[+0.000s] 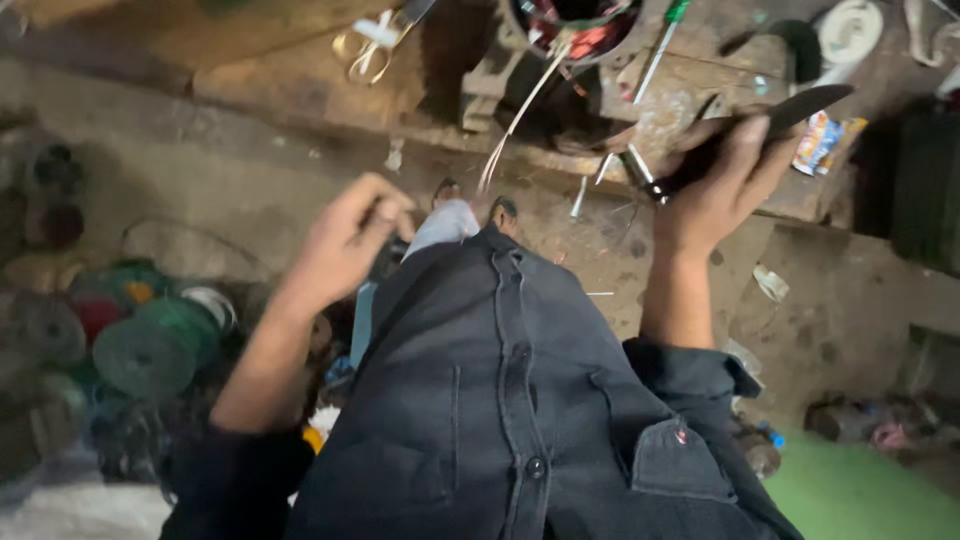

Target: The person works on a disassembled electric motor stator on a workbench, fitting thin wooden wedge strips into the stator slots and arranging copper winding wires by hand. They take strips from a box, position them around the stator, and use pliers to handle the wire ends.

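Head view, looking straight down past a dark buttoned shirt [500, 400]: the right hand [725, 185] sat at the edge of the wooden workbench [300, 75], fingers wrapped round a dark-handled tool [770, 120] with a metal collar, its flat dark end pointing up and right. That grip was firm and closed. The left hand [345, 240] hung lower, loosely curled into a near fist; whether anything was pinched inside it, I could not tell through the blur.

The step, by my read, was tool-in-hand work at the bench, right beside a round motor winding [575, 30] of reddish copper wire, with pale wire strands [515, 120] trailing down from it. The next move would call for steadying those strands with the free hand before bringing the tool in.

As for containers, the round housing held only the coiled wire. Scissors [375, 45] lay on the bench, a green-handled screwdriver [660, 50] near the winding. On the floor to the left stood green wire spools [155, 345].
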Available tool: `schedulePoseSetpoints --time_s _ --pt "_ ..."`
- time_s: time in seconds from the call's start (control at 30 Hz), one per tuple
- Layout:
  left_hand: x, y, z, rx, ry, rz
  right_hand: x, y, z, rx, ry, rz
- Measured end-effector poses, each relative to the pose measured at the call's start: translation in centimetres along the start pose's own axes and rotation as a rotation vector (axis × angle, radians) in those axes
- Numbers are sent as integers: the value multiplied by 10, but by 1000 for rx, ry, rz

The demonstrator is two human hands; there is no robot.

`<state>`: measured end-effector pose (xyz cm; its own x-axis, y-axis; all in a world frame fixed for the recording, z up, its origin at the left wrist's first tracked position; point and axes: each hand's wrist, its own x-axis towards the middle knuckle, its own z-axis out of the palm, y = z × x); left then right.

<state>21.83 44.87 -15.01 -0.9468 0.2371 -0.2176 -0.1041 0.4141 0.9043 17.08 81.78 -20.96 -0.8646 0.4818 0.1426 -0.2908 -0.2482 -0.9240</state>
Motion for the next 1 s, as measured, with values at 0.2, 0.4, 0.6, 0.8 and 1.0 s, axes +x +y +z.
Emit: schedulePoseSetpoints --time_s 0.2,0.4,0.6,0.8,1.0 --pt "40 -16 -34 148 125 -83 39 46 -53 -276 38 626" --pt "101 -11 -32 254 -60 327 84 63 -55 -904 -85 85" --pt "158 -7 -23 450 -6 837 15 54 -8 -721 74 88" --pt "206 -20 -7 457 -100 1182 -62 34 31 -824 -179 113" --pt "216 -29 18 348 -42 1144 -49 33 23 -755 -279 77"
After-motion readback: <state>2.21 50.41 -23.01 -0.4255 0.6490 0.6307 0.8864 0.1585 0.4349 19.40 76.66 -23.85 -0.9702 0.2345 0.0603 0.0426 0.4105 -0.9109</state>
